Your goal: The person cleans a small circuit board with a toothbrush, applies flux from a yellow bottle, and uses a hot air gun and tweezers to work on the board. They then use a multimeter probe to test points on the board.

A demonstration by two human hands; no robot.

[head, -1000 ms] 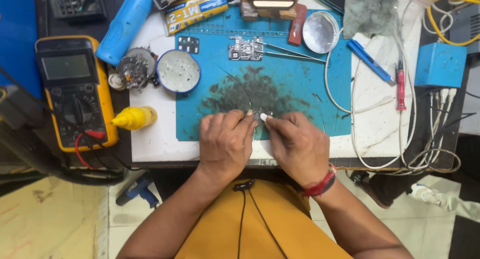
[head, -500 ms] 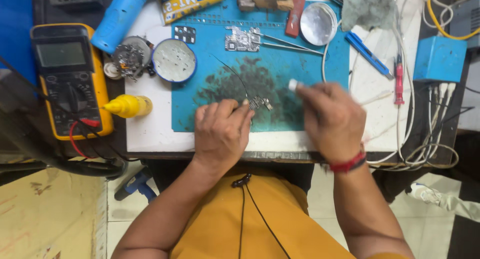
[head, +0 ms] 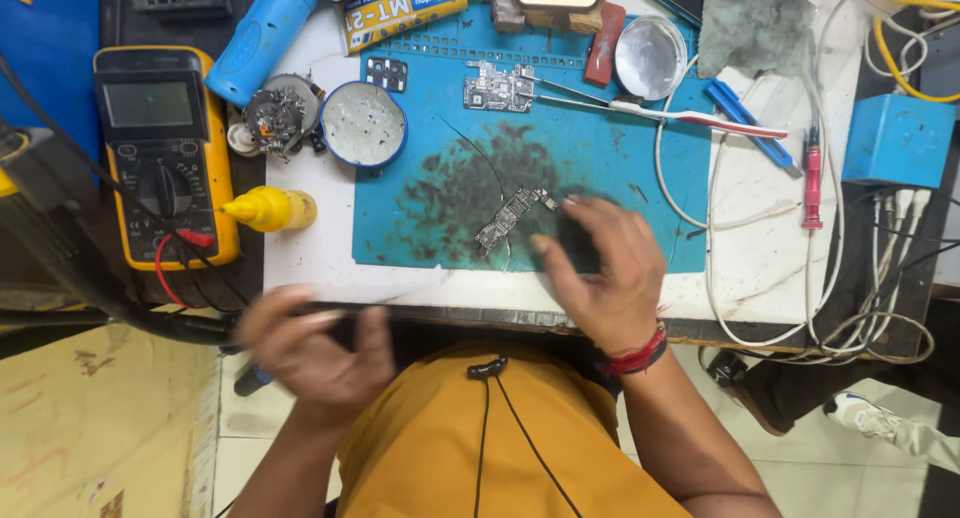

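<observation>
White bench (head: 310, 248): blue mat (head: 620, 168), yellow bottle (head: 270, 209), cables (head: 740, 218).

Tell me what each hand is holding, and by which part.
Right hand rests its fingertips on the circuit board, near its lower right edge, without gripping it. Left hand is blurred; cannot tell.

The left hand (head: 310, 353) has left the mat (head: 600, 168) and dropped below the counter (head: 760, 268) edge, blurred, in front of the orange shirt, where half a second ago it lay flat on the stained patch. The right hand (head: 605, 273), raised then with a small white bit in its fingertips, has come down near the middle of the mat, fingers spread just right of the board (head: 512, 218). That board, covered by the hands before, now lies bare.
</observation>
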